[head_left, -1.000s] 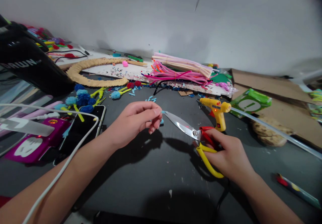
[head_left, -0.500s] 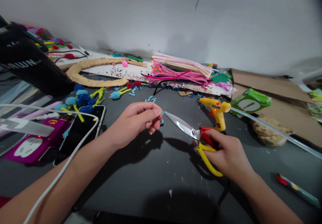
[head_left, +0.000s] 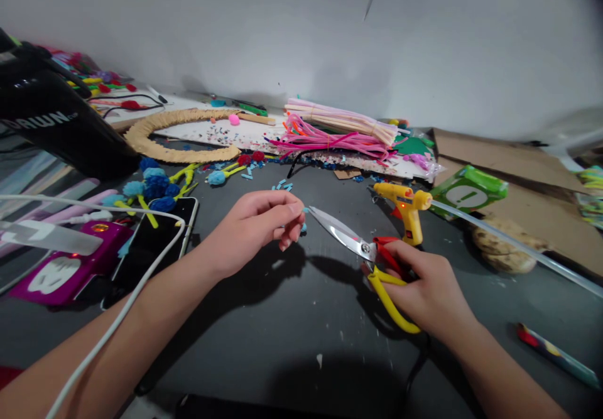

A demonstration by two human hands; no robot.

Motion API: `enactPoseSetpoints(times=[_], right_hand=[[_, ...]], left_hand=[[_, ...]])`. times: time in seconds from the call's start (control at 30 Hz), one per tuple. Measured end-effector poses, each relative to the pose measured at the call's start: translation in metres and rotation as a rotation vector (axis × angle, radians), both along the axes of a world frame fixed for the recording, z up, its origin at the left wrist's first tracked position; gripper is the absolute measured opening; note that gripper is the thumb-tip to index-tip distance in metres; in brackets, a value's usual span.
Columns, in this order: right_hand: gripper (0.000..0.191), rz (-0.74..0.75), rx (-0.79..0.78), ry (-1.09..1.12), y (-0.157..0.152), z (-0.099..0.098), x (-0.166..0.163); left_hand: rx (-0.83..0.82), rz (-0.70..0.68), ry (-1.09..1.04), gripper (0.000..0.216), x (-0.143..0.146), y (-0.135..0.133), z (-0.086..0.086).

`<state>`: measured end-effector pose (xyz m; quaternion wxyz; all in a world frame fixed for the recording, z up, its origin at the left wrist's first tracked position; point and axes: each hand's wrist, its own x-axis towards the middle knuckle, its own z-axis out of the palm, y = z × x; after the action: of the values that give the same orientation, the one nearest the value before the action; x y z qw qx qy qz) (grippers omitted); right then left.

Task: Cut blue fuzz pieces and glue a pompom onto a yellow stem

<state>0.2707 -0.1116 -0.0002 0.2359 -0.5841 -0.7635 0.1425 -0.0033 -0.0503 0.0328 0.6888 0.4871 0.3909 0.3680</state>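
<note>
Between thumb and forefinger, my left hand [head_left: 268,221] pinches a tiny light blue piece [head_left: 306,210], mostly hidden by the fingertips. My right hand [head_left: 426,284] is closed round the red and yellow handles of a pair of scissors [head_left: 342,235]. The blades point left, their tips right beside the blue piece; whether they touch it I cannot tell. Several small light blue strips [head_left: 282,185] lie on the dark table [head_left: 301,325] just behind my left hand.
A yellow glue gun [head_left: 405,208] with a long clear stick stands at right, by a green box [head_left: 471,190]. Pink pipe cleaners [head_left: 334,136] and a tan ring [head_left: 174,152] lie at the back. Leftward are a phone [head_left: 155,243], purple device [head_left: 70,265] and white cable [head_left: 141,281].
The scissors have shifted very slightly right, and their tips sit a little farther from my left fingertips. My left hand stays in place.
</note>
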Motion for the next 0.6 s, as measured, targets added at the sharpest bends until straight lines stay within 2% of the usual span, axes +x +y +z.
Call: enactPoseSetpoints(times=[0.6], right_hand=[[0.019, 0.015, -0.017, 0.001, 0.0002, 0.0008, 0.0006]], left_hand=[[0.020, 0.003, 0.032, 0.020, 0.0000, 0.0002, -0.0004]])
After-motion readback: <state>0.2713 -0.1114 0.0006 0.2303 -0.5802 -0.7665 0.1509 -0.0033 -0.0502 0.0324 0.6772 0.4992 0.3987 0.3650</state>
